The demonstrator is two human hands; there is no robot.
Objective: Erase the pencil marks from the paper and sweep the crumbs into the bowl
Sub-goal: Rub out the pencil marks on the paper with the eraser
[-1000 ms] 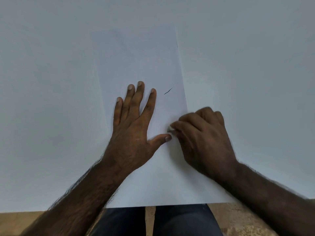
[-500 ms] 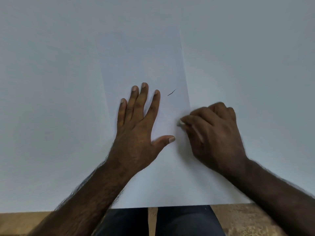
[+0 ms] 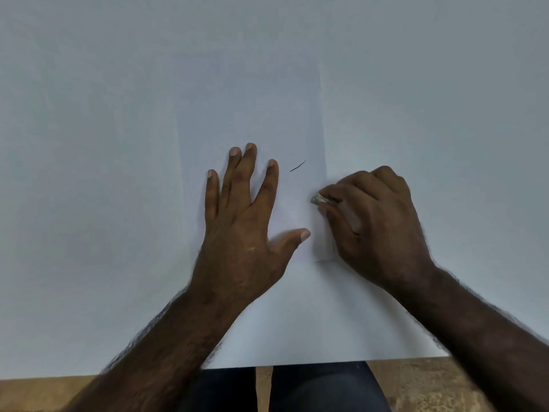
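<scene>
A white sheet of paper lies on the white table. One short dark pencil mark shows on it, right of my left fingertips. My left hand lies flat on the paper, fingers spread. My right hand sits at the paper's right edge, pinching a small whitish eraser between thumb and fingers. The eraser tip is below and to the right of the mark, apart from it. No bowl is in view, and I cannot make out crumbs.
The table's near edge runs along the bottom, with a brown floor beyond it. My dark trousers show below the edge.
My right hand with the eraser has moved up and to the right along the paper's right edge, closer to the pencil mark. My left hand has stayed flat on the paper.
</scene>
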